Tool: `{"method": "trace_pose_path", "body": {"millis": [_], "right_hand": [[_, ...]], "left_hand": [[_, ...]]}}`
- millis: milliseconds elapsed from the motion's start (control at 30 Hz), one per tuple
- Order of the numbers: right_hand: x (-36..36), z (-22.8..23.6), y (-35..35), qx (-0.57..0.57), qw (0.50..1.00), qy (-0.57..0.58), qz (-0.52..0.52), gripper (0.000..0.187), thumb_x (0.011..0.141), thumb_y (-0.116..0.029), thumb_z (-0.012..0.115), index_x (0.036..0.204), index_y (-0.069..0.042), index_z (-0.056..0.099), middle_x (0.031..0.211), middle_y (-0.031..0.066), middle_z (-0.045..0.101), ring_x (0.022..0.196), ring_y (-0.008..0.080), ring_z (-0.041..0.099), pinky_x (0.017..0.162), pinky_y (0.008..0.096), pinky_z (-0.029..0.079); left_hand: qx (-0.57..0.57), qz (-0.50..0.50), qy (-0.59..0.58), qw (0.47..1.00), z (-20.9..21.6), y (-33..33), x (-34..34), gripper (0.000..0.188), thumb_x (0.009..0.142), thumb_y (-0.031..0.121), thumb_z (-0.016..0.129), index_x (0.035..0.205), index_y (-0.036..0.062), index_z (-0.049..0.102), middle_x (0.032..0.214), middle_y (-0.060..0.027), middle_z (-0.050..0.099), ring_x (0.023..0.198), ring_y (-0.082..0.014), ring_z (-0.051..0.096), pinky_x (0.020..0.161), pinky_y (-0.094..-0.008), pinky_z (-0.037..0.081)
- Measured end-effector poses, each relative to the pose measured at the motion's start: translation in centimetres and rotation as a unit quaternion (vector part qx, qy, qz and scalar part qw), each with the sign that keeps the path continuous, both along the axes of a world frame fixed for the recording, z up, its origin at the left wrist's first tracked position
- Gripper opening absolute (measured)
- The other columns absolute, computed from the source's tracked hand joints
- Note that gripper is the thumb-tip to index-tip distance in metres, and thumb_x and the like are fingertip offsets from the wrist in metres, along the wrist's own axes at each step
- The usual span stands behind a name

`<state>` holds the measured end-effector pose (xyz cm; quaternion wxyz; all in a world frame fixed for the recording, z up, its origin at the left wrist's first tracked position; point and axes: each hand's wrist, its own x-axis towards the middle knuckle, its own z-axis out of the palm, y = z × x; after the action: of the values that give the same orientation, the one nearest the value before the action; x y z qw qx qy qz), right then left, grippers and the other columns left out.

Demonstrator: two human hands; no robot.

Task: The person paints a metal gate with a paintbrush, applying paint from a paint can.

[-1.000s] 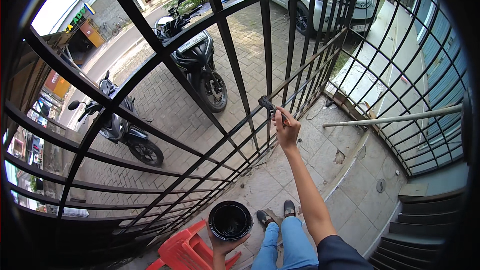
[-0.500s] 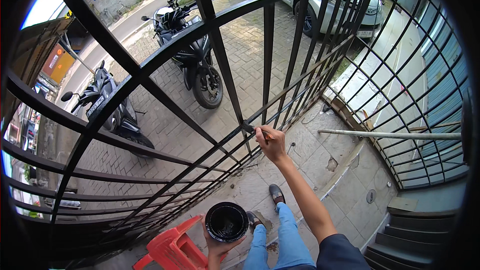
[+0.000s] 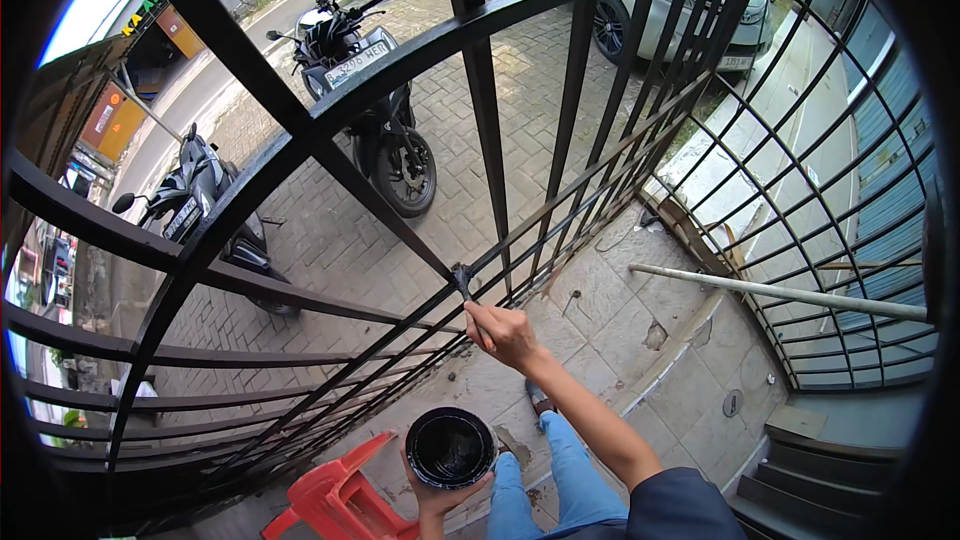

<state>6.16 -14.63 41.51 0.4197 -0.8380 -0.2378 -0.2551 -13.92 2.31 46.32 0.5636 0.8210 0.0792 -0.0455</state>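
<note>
My right hand [image 3: 503, 335] is closed round the handle of a paintbrush [image 3: 462, 278]. The dark bristles touch a black metal fence [image 3: 390, 328] where an upright bar meets a lower rail. Low in the view, my left hand [image 3: 440, 495] cups a round tub [image 3: 451, 448] from below and the side. Black paint coats the inside of the tub, and its open mouth faces up.
A red plastic stool [image 3: 345, 490] stands beside the tub. Beyond the bars are two motorcycles [image 3: 400, 175] and a silver car [image 3: 680, 15]. A pale pole [image 3: 770, 290] slants across at right, above dark steps [image 3: 820, 480]. Tiles [image 3: 600, 310] lie underfoot.
My right hand has moved left and a little nearer along the rail, with the brush still in it. The view has shifted slightly. My left hand keeps the tub in about the same place.
</note>
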Motion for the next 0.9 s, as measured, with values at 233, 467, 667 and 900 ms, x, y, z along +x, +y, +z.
{"method": "trace_pose_path", "body": {"millis": [233, 467, 667, 900], "right_hand": [[2.7, 0.5, -4.9, 0.120, 0.986, 0.078, -0.090, 0.010, 0.080, -0.008, 0.059, 0.086, -0.001, 0.063, 0.074, 0.0115, 0.064, 0.059, 0.0236, 0.062, 0.052, 0.0294, 0.048], [2.2, 1.6, -4.3, -0.096, 0.978, -0.079, -0.166, 0.016, 0.068, -0.008, 0.062, 0.083, -0.002, 0.061, 0.080, 0.0094, 0.065, 0.068, 0.0186, 0.064, 0.059, 0.0270, 0.050], [-0.4, 1.5, 0.4, -0.050, 0.996, -0.032, -0.063, 0.023, 0.067, -0.007, 0.063, 0.088, 0.001, 0.061, 0.081, 0.0152, 0.065, 0.064, 0.0205, 0.064, 0.055, 0.0267, 0.050], [2.0, 2.1, -4.1, -0.005, 0.990, 0.019, -0.141, 0.012, 0.072, -0.005, 0.064, 0.083, -0.001, 0.063, 0.078, 0.0120, 0.065, 0.064, 0.0221, 0.064, 0.054, 0.0277, 0.050]], "left_hand": [[-0.040, 0.029, 0.017, 0.999, 0.1, -0.7, 1.3, 0.113, 0.044, 0.027, 0.088, 0.130, 0.0017, 0.019, 0.120, -0.0126, 0.047, 0.111, -0.0223, 0.050, 0.100, -0.0353, 0.035], [-0.054, 0.028, 0.016, 0.998, 0.6, -1.6, 1.6, 0.108, 0.044, 0.023, 0.088, 0.128, 0.0020, 0.023, 0.117, -0.0123, 0.049, 0.108, -0.0219, 0.051, 0.097, -0.0350, 0.038], [-0.049, 0.038, 0.035, 0.997, 0.1, -1.2, 1.3, 0.107, 0.043, 0.022, 0.089, 0.126, 0.0014, 0.024, 0.117, -0.0121, 0.049, 0.107, -0.0215, 0.051, 0.095, -0.0348, 0.040], [-0.083, 0.061, 0.026, 0.994, 0.3, -1.1, 1.2, 0.109, 0.042, 0.023, 0.089, 0.126, 0.0025, 0.022, 0.118, -0.0124, 0.046, 0.107, -0.0225, 0.051, 0.094, -0.0352, 0.041]]}}
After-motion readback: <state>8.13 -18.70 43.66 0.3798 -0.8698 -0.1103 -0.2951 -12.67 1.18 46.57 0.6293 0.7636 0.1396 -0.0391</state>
